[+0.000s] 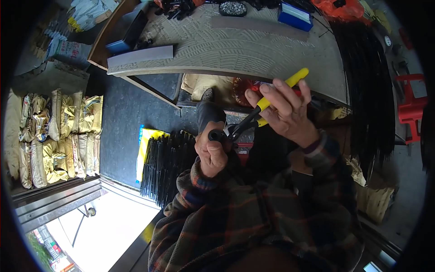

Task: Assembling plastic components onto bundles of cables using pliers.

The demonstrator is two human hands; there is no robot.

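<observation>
Head cam, looking down: plaid sleeves (253,213) came in from the lower edge, both hands raised in front of the chest.

Left hand (211,152) was fisted, fingers curled closed around a short black tube (215,134); the tube's round end poked out just above the thumb. Can't tell how long the tube is, the fist hid the rest.

Right hand (283,109) sat up and to the right of the left fingers, wrapped closed around the yellow handles of a pair of pliers (267,102). One handle stuck out past the fingertips, toward the bench. Black plier jaws pointed down-left and met the tube end right at the left thumb; whether they were clamped on it or only touching, can't tell.

Below and left of the left fist: a bundle of thin black rods (165,165) on the dark floor, lying partly over a yellow-and-blue flat package (146,147).

Further left: stacked yellowish sacks (59,136).

Beyond the right fingers: a patterned workbench (235,50) with a long grey strip (140,56) near its edge, a blue box (294,16) at the far side, and a tray of small metal parts (233,8). Right of the bench hung a mass of long black strands (369,90), with a red plastic stool (412,106) past them.
</observation>
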